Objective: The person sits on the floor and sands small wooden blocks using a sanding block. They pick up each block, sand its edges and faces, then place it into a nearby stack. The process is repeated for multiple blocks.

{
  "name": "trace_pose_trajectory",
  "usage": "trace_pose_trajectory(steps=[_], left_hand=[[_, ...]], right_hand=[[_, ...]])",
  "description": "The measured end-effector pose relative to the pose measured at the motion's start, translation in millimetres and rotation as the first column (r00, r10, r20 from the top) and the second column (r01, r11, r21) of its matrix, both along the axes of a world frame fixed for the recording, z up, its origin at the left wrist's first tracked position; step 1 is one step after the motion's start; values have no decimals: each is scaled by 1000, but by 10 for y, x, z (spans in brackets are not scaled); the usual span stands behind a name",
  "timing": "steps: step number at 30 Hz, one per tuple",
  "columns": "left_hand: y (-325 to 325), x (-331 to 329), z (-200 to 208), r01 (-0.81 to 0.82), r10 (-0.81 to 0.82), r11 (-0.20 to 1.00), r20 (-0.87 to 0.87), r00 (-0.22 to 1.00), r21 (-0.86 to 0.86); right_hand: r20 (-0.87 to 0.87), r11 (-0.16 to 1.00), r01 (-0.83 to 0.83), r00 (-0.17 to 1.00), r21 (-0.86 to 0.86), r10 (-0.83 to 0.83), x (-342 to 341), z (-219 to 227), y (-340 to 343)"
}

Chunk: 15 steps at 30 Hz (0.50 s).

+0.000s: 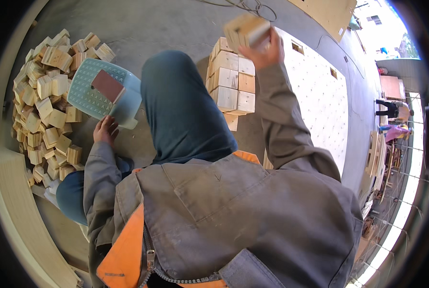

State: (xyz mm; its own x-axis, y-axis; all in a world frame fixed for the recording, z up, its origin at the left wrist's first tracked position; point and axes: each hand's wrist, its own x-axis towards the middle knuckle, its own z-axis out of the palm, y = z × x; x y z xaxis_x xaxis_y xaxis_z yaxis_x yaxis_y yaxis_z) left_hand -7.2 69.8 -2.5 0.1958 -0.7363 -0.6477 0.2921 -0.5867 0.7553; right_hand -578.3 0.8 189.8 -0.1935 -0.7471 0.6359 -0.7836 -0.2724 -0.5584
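Observation:
My right hand is raised over the far end of a neat stack of wooden blocks, its fingers wrapped round a wooden block that is slightly blurred. On the left, a light-blue plastic stool with a bumpy top carries a flat reddish-brown rectangular piece with a pale edge. My left hand is at the stool's near rim, fingers loosely bent and a little apart, with nothing visible in them. Whether its fingertips touch the rim I cannot tell.
A large heap of loose wooden blocks lies left of the stool. Right of the stack is a pale board dotted with small marks. My knee stands between stool and stack. A cable lies far ahead; people are at far right.

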Motion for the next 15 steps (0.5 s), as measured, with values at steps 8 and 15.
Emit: trace_pose_trajectory(steps=[8,15], left_hand=[[124,162,-454,287,-297,954,162,941,83],[37,199,-994,545,-518,838,291,805,-16]], right_hand=[[-110,619,368,904,694,-414,-438,-1230,2284],[-172,386,258,954,886,-245,-76,-2126,3042]])
